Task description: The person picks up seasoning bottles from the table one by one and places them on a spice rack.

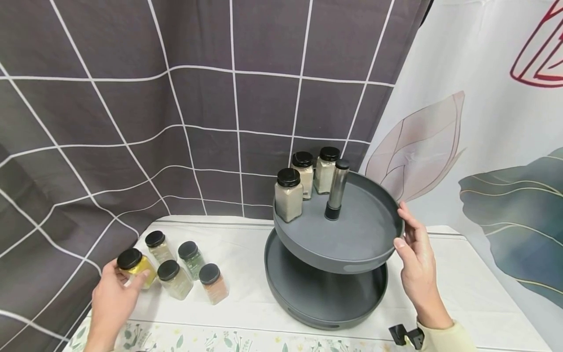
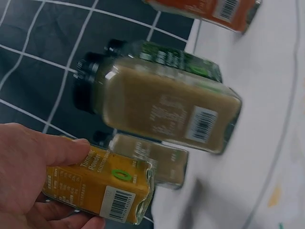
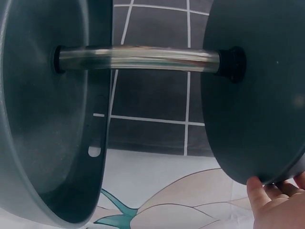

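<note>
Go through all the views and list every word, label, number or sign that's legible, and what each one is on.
"Turmeric Powder": on the yellow jar in the left hand; its smaller print and barcode digits are unreadable.
Large beige jar, green-labelled jar, smaller beige jar, orange jar: print too blurred to read.
Three jars on the upper tray: nothing legible.

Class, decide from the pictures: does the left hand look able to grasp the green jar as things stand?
Probably not: the left hand grips the yellow turmeric jar, and the nearer pale jar stands between it and the green jar. It would likely need to set the turmeric down first.
</note>
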Action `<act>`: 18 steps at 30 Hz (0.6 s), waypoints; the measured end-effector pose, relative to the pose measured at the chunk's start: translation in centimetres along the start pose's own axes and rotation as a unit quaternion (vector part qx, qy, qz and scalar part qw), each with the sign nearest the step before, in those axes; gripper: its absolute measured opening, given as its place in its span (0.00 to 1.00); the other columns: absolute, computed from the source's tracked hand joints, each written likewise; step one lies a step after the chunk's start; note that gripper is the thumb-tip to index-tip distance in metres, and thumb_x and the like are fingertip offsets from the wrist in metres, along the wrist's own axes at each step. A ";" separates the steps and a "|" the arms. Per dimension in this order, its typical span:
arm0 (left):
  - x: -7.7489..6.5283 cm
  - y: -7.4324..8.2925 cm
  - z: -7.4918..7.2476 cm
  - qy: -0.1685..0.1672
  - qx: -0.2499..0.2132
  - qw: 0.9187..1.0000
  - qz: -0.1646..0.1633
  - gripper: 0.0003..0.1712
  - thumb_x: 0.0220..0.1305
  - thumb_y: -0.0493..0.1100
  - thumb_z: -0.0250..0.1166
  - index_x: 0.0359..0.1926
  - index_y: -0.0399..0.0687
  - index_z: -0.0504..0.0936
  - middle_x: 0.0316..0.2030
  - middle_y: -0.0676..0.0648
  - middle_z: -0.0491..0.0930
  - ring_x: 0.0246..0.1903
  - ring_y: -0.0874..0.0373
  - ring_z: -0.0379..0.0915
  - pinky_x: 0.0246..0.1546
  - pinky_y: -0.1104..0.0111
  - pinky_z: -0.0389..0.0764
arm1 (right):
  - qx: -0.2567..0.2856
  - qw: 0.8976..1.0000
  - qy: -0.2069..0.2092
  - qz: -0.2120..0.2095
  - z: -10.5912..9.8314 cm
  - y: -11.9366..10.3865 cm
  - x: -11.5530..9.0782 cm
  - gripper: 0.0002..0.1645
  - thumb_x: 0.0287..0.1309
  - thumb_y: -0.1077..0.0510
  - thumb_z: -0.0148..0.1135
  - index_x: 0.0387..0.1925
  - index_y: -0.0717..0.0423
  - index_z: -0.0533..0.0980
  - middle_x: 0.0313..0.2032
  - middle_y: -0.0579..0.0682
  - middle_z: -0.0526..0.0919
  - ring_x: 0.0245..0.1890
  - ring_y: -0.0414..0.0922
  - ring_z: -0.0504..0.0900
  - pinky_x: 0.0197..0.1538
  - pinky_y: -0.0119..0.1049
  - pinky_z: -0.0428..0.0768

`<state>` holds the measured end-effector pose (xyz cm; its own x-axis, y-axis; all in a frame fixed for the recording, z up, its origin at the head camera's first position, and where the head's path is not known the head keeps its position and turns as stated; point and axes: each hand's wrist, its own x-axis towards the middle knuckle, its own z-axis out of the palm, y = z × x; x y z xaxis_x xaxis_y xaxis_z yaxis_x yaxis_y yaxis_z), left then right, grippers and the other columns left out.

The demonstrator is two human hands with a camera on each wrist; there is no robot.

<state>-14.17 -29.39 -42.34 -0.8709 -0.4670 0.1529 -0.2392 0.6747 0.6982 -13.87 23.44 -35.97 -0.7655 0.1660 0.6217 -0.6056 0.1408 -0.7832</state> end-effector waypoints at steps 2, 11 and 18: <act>-0.3 0.6 -0.3 0.011 -0.005 1.000 0.009 0.41 0.56 0.49 0.66 0.64 0.34 0.58 0.50 0.28 0.72 0.48 0.36 0.70 0.48 0.46 0.67 | -0.010 1.000 0.000 0.005 0.0 -0.1 0.0 0.28 0.59 0.74 0.42 0.62 0.73 0.57 0.68 0.60 0.54 0.70 0.49 0.47 0.69 0.30 0.49; -0.9 4.0 -1.5 0.053 -0.013 0.997 0.061 0.39 0.54 0.50 0.68 0.62 0.40 0.63 0.48 0.35 0.77 0.42 0.57 0.76 0.47 0.55 0.74 | -0.027 1.000 0.002 0.001 0.0 -0.2 0.0 0.27 0.58 0.74 0.43 0.61 0.72 0.58 0.68 0.60 0.55 0.70 0.49 0.49 0.69 0.30 0.51; -1.4 6.2 -1.9 0.077 -0.022 0.992 0.093 0.35 0.53 0.49 0.70 0.59 0.42 0.67 0.47 0.42 0.78 0.36 0.80 0.66 0.41 0.78 0.74 | -0.034 0.999 -0.006 -0.034 -0.1 0.2 0.0 0.27 0.57 0.76 0.44 0.61 0.71 0.59 0.67 0.57 0.57 0.69 0.48 0.53 0.67 0.27 0.55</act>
<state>-13.67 -25.62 -36.92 -0.8218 -0.4203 0.3847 -0.0581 0.7334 0.6773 -13.95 23.52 -36.12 -0.7254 0.1428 0.6733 -0.6405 0.2181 -0.7364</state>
